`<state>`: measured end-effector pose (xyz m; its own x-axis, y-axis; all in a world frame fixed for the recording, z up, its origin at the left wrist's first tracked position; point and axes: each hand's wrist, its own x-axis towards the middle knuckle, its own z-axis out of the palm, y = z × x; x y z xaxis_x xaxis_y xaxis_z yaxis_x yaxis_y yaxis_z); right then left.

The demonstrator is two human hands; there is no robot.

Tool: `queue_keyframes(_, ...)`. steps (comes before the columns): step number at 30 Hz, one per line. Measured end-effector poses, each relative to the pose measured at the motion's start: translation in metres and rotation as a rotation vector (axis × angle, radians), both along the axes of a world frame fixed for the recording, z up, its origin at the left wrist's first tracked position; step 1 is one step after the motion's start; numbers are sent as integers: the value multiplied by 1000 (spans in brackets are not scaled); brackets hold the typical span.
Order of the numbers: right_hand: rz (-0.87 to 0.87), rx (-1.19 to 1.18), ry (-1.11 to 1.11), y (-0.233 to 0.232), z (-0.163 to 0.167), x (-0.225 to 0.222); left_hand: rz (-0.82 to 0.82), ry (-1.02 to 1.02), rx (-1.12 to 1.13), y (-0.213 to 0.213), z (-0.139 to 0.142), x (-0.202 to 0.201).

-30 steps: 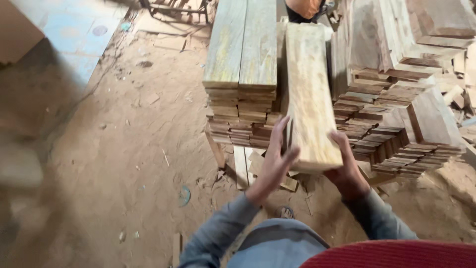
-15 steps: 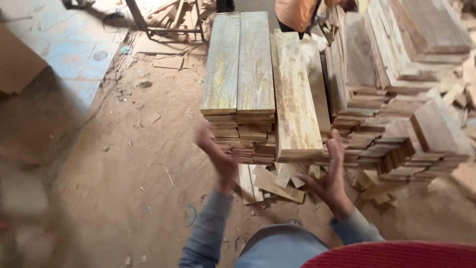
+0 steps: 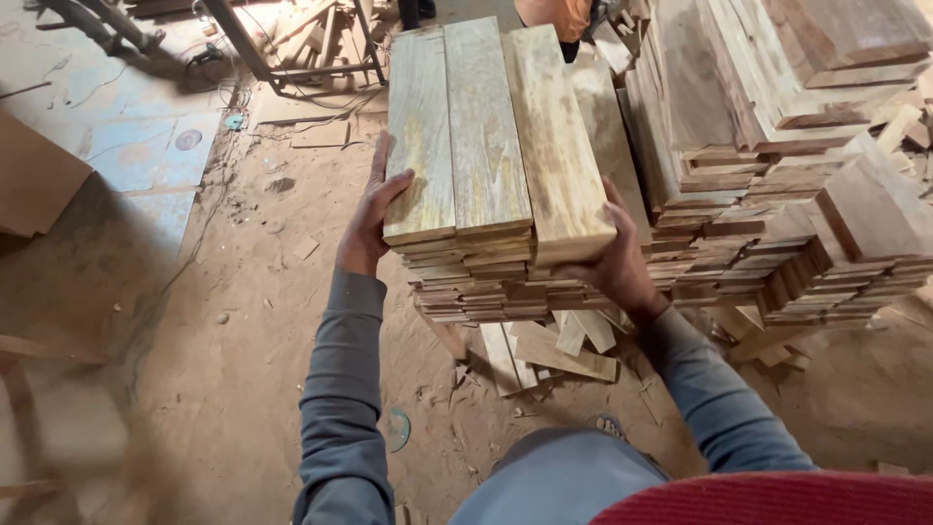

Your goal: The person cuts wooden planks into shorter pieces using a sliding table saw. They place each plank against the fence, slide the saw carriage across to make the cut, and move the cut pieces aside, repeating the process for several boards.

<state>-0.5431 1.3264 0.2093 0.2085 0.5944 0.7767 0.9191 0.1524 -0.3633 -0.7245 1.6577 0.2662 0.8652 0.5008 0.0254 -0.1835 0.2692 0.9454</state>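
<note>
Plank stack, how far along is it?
Done: the plank stack stands many layers high, with three boards across its top. In hand: the left hand presses its left side; the right hand grips the rightmost top plank. Left: loose offcuts on the floor beneath.

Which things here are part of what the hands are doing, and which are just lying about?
In hand: left hand, right hand, top planks, plank stack.
Lying about: offcuts, metal frame, neighbouring plank piles, cardboard sheet.
</note>
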Motion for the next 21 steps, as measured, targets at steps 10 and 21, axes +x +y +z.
queue_keyframes(10,112,-158,315,-2,-21,23,-36,-126,-99,15,-27,9)
queue_keyframes(21,-74,2,140,-127,-22,-8,793,3,646,-15,-90,-50)
